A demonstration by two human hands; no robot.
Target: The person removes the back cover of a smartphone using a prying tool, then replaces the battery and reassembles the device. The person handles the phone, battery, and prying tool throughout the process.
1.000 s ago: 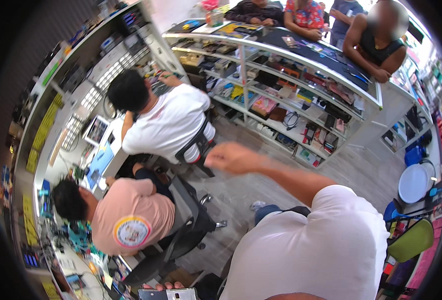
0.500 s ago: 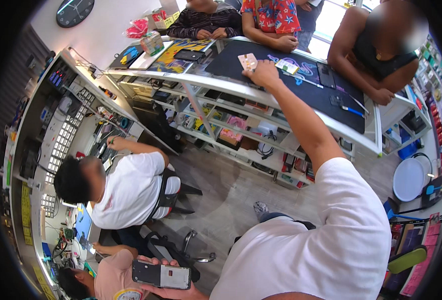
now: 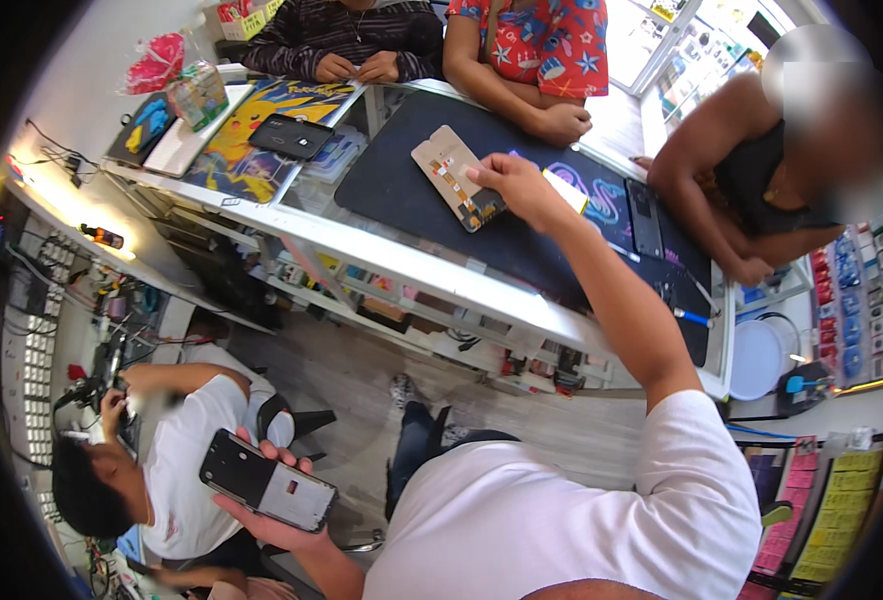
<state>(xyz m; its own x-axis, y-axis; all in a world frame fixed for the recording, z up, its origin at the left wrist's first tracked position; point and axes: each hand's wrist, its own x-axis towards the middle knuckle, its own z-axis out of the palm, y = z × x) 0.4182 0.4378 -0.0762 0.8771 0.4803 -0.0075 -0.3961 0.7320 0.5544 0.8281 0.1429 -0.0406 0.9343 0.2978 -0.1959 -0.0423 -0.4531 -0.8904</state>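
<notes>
Your right hand [image 3: 514, 185] is reaching to the upper centre of the frame, fingers pinching the lower end of a phone back panel [image 3: 454, 177] whose inner side is facing up; the panel is lying tilted on the black counter mat [image 3: 402, 190]. Your left hand [image 3: 267, 505] is sitting at the lower left of the frame, palm up, fingers wrapping around a black smartphone [image 3: 267, 481] held flat, screen side up. A second dark phone [image 3: 291, 136] is resting on the yellow cartoon mat [image 3: 232, 150] at upper left. Three people are leaning on the far side of the glass counter [image 3: 412, 265]. A seated person in a white shirt [image 3: 182, 460] is working at the left edge.
</notes>
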